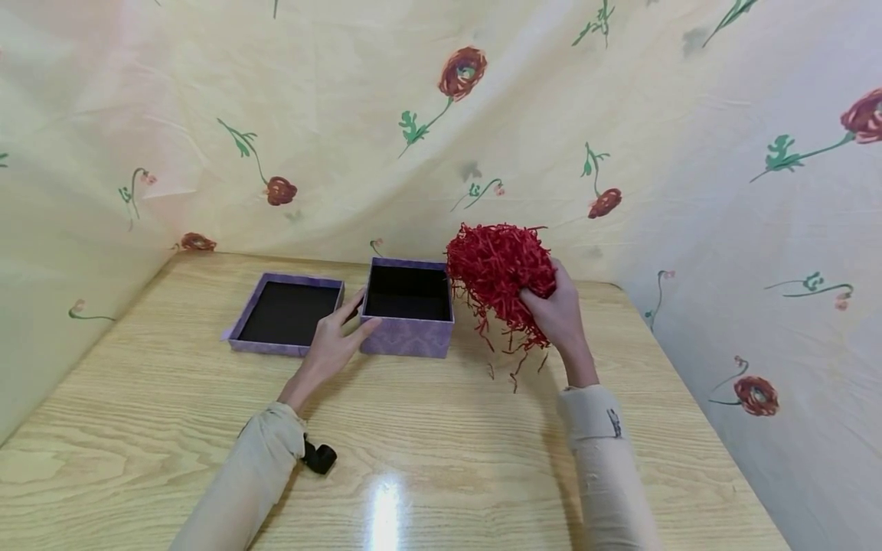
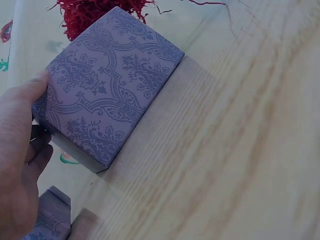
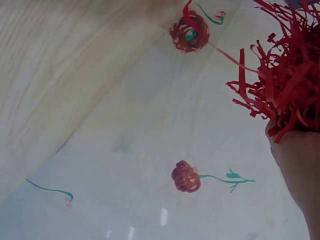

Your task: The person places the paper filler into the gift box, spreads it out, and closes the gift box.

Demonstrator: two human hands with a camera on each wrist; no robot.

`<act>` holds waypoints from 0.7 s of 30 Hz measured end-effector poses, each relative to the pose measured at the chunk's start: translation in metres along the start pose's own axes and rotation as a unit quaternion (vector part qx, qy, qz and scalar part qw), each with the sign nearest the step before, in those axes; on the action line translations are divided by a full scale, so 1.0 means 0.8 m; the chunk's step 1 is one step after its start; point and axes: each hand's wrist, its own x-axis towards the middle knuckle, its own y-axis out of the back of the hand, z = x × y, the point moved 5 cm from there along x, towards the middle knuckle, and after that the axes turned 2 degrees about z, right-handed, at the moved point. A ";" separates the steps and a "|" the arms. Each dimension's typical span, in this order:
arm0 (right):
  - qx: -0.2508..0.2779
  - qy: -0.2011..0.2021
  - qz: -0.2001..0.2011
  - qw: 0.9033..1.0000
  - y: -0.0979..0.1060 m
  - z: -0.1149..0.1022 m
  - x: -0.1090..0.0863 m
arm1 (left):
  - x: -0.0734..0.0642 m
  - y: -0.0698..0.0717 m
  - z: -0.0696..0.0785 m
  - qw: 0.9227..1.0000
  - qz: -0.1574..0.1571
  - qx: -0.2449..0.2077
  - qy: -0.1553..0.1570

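Note:
A purple patterned box (image 1: pixel 406 337) with a black inside stands uncovered on the table. My left hand (image 1: pixel 334 340) holds it at its left side, thumb at the front corner and fingers along the side wall. In the left wrist view the thumb touches the edge of the patterned box (image 2: pixel 110 90). My right hand (image 1: pixel 561 310) grips a big bunch of red shredded paper (image 1: pixel 499 268), raised just right of the box. Loose strands dangle from the bunch. The right wrist view shows only part of the red shredded paper (image 3: pixel 295 85) above the hand.
Left of the box lies its shallow purple lid (image 1: pixel 285 314), black inside facing up. A small black object (image 1: pixel 320 458) shows beside the left cuff. Cream floral cloth (image 1: pixel 344 138) hangs behind and at both sides of the wooden table (image 1: pixel 441 474).

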 end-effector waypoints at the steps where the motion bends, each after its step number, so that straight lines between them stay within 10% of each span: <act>1: 0.002 0.004 0.000 1.000 -0.002 -0.001 0.001 | 0.000 0.000 0.000 1.000 0.001 0.000 -0.001; 21: 0.022 0.058 -0.043 0.997 -0.047 0.016 0.029 | 0.001 0.000 -0.004 1.000 0.003 -0.007 0.004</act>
